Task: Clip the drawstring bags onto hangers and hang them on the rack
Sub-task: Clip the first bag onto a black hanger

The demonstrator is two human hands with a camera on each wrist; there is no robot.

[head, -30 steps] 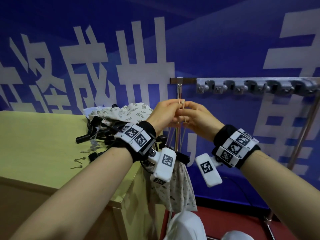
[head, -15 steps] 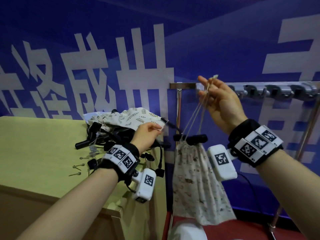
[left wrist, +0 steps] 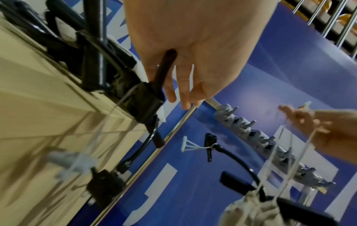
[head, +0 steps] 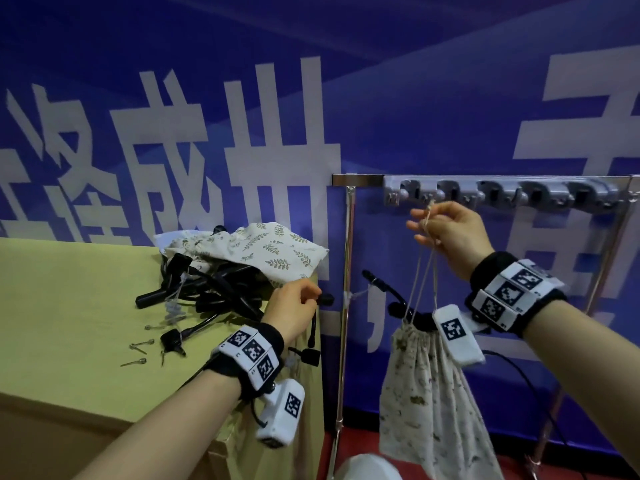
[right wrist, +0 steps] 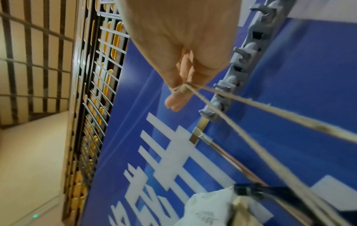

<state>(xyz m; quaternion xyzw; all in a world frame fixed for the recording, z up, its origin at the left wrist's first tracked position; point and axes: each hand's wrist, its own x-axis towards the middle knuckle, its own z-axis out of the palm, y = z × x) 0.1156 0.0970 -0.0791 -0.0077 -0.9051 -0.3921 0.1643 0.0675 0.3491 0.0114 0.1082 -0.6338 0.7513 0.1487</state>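
My right hand (head: pixel 424 220) pinches the beige drawstring (right wrist: pixel 195 90) of a speckled cloth bag (head: pixel 429 393), just under the grey hook rail (head: pixel 498 194) of the rack. The bag hangs from the cord with a black clip hanger (head: pixel 410 306) fixed at its gathered top. At the table's right edge my left hand (head: pixel 313 296) grips a black hanger (left wrist: pixel 164 68) from the tangled pile of hangers (head: pixel 207 289). A leaf-print bag (head: pixel 263 251) lies on top of that pile.
The yellow table (head: pixel 69 306) holds a few small metal pins (head: pixel 138 348) near the pile. The rack's chrome post (head: pixel 346 306) stands between table and hanging bag, a slanted post (head: pixel 602 271) at the right. A blue banner wall is behind.
The hands parted from the cord they held together. My right hand lifted the bag by its drawstring up to the hook rail. My left hand dropped to the pile and took a black hanger.
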